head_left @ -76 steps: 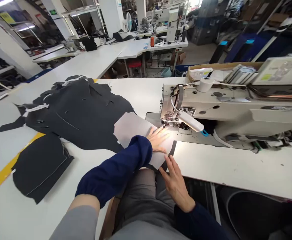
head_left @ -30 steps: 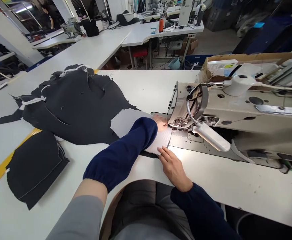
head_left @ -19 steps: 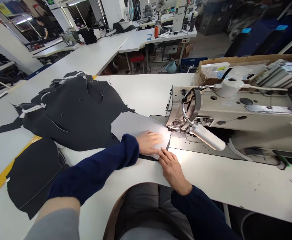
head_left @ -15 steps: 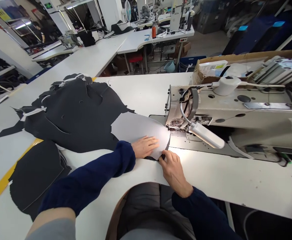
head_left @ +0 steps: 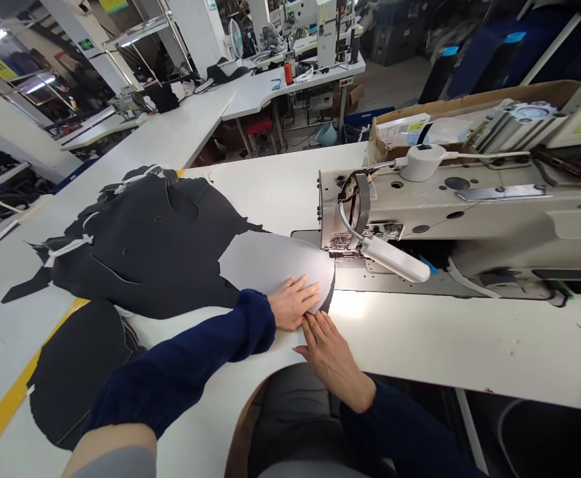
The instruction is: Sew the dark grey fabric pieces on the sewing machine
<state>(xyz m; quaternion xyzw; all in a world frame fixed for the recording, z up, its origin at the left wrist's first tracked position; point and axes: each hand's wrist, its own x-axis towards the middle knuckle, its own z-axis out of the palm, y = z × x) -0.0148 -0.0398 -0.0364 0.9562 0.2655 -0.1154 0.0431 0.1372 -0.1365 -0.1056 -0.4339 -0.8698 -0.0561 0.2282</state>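
A light grey fabric panel (head_left: pixel 265 259) lies flat with its right tip at the needle area of the sewing machine (head_left: pixel 360 226). Dark fabric peeks out along the panel's right edge. My left hand (head_left: pixel 294 303) rests on the panel with its fingers spread. Beside it, at the panel's near edge, lies my right hand (head_left: pixel 331 352), fingers stretched out and thumb apart. The two hands touch or nearly touch. Behind the panel's left end spreads a large heap of dark fabric pieces (head_left: pixel 155 245), some tied with white strips.
A stack of dark cut pieces (head_left: pixel 81 365) lies at the left of the white table (head_left: pixel 469 345). The machine's lamp (head_left: pixel 394 259) shines by the needle. Behind the machine stands a cardboard box (head_left: pixel 377 143) with parts. Farther back are other sewing tables and a fan (head_left: pixel 235 38).
My right hand has let go of its pinch on the panel's near edge and flattened out, moving slightly left. My left hand's fingers have spread. The camera view has shifted.
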